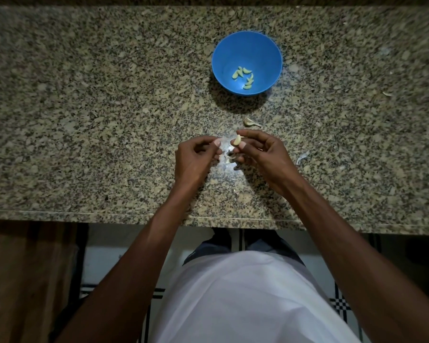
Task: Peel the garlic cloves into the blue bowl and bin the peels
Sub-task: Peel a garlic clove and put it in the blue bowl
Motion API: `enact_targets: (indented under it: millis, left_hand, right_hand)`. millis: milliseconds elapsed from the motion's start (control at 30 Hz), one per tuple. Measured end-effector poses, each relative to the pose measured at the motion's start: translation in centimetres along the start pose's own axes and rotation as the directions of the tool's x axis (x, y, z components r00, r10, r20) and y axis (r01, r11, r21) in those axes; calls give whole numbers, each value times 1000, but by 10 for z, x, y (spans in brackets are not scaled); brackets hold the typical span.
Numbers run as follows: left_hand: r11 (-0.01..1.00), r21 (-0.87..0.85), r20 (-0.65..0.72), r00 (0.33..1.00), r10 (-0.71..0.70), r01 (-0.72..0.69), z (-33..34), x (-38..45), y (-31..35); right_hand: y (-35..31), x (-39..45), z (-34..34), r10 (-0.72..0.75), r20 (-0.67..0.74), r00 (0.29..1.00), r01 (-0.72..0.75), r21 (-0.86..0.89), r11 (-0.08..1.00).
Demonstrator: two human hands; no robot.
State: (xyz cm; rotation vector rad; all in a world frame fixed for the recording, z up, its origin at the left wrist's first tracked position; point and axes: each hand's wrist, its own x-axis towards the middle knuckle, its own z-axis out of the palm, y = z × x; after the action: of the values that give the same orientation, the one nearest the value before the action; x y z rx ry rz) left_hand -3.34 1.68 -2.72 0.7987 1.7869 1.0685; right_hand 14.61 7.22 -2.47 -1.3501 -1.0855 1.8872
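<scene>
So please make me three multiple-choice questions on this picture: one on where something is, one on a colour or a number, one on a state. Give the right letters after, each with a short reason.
1. Where do the peeled cloves lie?
A. inside the bowl
B. on the floor
C. in a pile at the counter's left end

2. What colour is the bowl?
A. red
B. blue
C. white

3. What is the right hand doing?
A. lying flat on the counter
B. hanging below the counter edge
C. pinching a garlic clove

Right letters: A, B, C.
1 A: the peeled cloves rest on the bottom of the bowl.
2 B: the bowl's wall and rim are plainly blue.
3 C: the right hand holds a garlic clove between thumb and fingertips above the counter, while the left hand is curled beside it; loose peels lie nearby.
</scene>
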Motion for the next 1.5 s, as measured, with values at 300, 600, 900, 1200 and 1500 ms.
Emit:
enact_targets:
  millis: [300,600,900,1200,1500]
  left_hand:
    - [968,244,-26,997,72,-64,2,1,4]
    - [936,331,50,993,110,-120,5,5,-1]
    - [943,308,79,991,107,-127,12,4,-5]
    - [921,334,101,979,175,-199,12,5,-1]
    - [981,159,26,993,112,-115,2,4,-6]
  right_hand:
    - [3,-2,-8,-17,-92,996,14,-27,1000]
    - [3,-1,-27,-118,-177,977,62,-293,954]
    - [-17,7,-59,-344,-76,936,144,-810,568]
    - [-29,-6,-40,-409,-27,912,222,-806,548]
    - [-15,8,14,-327,160,931,308,-826,473]
